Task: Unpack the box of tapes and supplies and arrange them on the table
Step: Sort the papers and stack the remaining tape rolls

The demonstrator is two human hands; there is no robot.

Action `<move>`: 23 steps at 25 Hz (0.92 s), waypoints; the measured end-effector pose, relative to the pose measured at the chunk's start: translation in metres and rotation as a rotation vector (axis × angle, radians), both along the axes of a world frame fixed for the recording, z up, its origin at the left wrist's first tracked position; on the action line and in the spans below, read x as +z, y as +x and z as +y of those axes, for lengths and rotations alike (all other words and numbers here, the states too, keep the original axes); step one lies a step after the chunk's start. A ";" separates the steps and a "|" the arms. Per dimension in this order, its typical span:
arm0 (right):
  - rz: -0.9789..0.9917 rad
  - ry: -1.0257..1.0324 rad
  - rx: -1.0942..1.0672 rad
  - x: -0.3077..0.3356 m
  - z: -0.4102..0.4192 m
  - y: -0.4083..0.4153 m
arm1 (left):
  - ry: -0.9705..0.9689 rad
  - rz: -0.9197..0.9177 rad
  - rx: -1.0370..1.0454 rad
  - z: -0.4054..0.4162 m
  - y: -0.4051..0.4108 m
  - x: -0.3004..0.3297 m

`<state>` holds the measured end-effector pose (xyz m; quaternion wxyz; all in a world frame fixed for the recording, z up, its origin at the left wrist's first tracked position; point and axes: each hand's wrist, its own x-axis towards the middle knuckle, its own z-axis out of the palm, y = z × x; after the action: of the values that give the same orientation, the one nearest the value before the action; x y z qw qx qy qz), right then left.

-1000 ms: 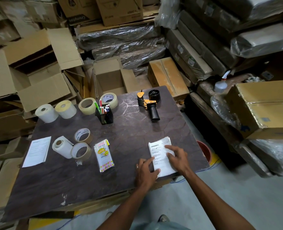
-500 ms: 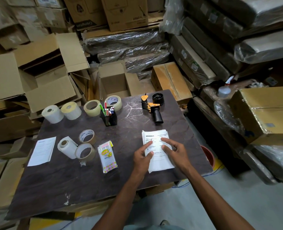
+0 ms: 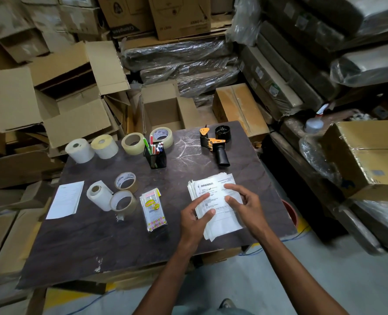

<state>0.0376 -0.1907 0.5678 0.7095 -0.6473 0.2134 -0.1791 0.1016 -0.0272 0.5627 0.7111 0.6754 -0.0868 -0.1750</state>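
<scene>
On the dark table point(image 3: 79, 242) lies a stack of white printed papers point(image 3: 220, 221) at the near right. My left hand point(image 3: 194, 214) touches its left side with straight fingers, and my right hand point(image 3: 243, 202) rests its fingertips on the right side. Spread over the table are two white label rolls point(image 3: 79, 150), two clear tape rolls point(image 3: 132, 143) at the back, a black pen holder point(image 3: 157, 156), a tape dispenser point(image 3: 215, 144), three more rolls point(image 3: 122, 200), a plastic packet point(image 3: 153, 210) and a white sheet point(image 3: 65, 200).
An open cardboard box point(image 3: 163, 110) stands behind the table. More open boxes point(image 3: 59, 96) pile up at the left, and wrapped bundles point(image 3: 181, 62) and cartons point(image 3: 368, 155) crowd the back and right. A red bucket point(image 3: 290, 215) sits by the table's right edge.
The paper stack has slid from the near right edge further onto the table. Both hands moved with it and now rest on its sides.
</scene>
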 end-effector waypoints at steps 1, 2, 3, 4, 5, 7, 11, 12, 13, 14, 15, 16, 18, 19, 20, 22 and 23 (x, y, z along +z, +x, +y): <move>-0.012 -0.010 -0.007 0.001 0.003 0.000 | -0.002 0.011 0.004 0.002 0.000 0.001; -0.015 -0.028 -0.028 0.001 0.006 0.000 | -0.001 0.016 0.010 0.004 0.000 0.001; -0.017 -0.047 -0.054 0.000 0.009 0.000 | -0.003 0.017 0.018 0.006 0.001 0.001; -0.018 -0.062 -0.077 0.000 0.012 0.000 | 0.001 0.012 0.025 0.008 0.000 0.002; -0.015 -0.067 -0.092 -0.001 0.015 0.000 | 0.003 0.007 0.033 0.010 0.000 0.003; -0.010 -0.082 -0.108 -0.001 0.018 0.001 | 0.002 -0.008 0.039 0.014 0.001 0.004; -0.049 -0.128 -0.123 0.006 0.027 -0.001 | -0.005 -0.005 0.040 0.020 0.000 0.005; -0.053 -0.154 -0.122 0.008 0.029 -0.002 | -0.014 0.003 0.041 0.021 0.000 0.004; -0.056 -0.166 -0.123 0.009 0.031 -0.003 | -0.022 0.012 0.042 0.022 0.000 0.004; -0.057 -0.165 -0.123 0.011 0.032 -0.004 | -0.024 0.022 0.045 0.023 -0.001 0.003; -0.059 -0.175 -0.117 0.011 0.032 -0.004 | -0.026 0.032 0.048 0.025 -0.001 0.003; -0.064 -0.200 -0.106 0.010 0.032 -0.004 | -0.024 0.041 0.053 0.026 -0.001 0.003; -0.068 -0.240 -0.090 0.010 0.033 -0.005 | -0.024 0.049 0.055 0.029 -0.001 0.001; -0.064 -0.239 -0.092 0.010 0.033 -0.005 | -0.023 0.050 0.052 0.030 -0.001 0.001; -0.057 -0.230 -0.092 0.010 0.034 -0.006 | -0.018 0.051 0.051 0.031 -0.001 0.001; -0.040 -0.229 -0.101 0.010 0.034 -0.007 | -0.013 0.051 0.056 0.032 -0.002 0.001; -0.035 -0.238 -0.109 0.010 0.032 -0.006 | -0.016 0.053 0.059 0.033 -0.002 0.000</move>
<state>0.0313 -0.1582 0.5778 0.6206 -0.7111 0.2130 -0.2528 0.0991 0.0058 0.5632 0.7235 0.6670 -0.0493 -0.1709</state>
